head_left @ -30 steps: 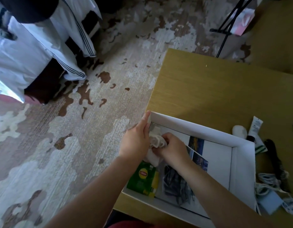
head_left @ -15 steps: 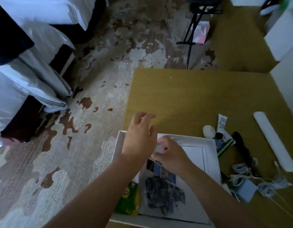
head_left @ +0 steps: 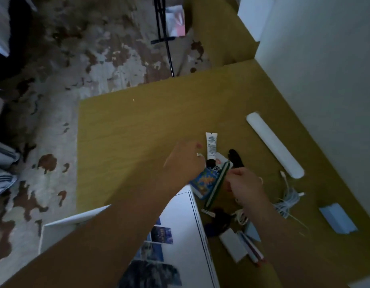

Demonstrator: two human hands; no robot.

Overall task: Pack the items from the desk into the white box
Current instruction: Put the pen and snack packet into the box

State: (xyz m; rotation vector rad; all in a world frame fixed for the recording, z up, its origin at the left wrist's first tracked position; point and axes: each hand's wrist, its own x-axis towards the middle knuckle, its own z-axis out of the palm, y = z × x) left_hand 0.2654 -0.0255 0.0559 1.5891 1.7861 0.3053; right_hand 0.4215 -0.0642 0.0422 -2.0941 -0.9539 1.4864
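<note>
The white box (head_left: 185, 210) lies at the desk's near left corner with printed photos (head_left: 160, 235) inside it. My left arm crosses over the box. My left hand (head_left: 184, 161) is on the desk beside a white tube (head_left: 211, 146), covering a small white object; its grip is blurred. My right hand (head_left: 242, 185) hovers by a green-striped strip (head_left: 217, 186) and a blue patterned packet (head_left: 205, 180), fingers loosely curled. A black object (head_left: 235, 157) lies just past my right hand.
A long white cylinder (head_left: 273, 144), a tangled white cable (head_left: 288, 198), a blue folded card (head_left: 338, 218), a small white block (head_left: 233, 246) and pens (head_left: 250, 246) lie to the right. A white wall borders the desk's right edge. A black stand (head_left: 162, 36) is on the carpet beyond.
Both hands have left the inside of the white box and moved right to the items by the tube. The view has swung to the right.
</note>
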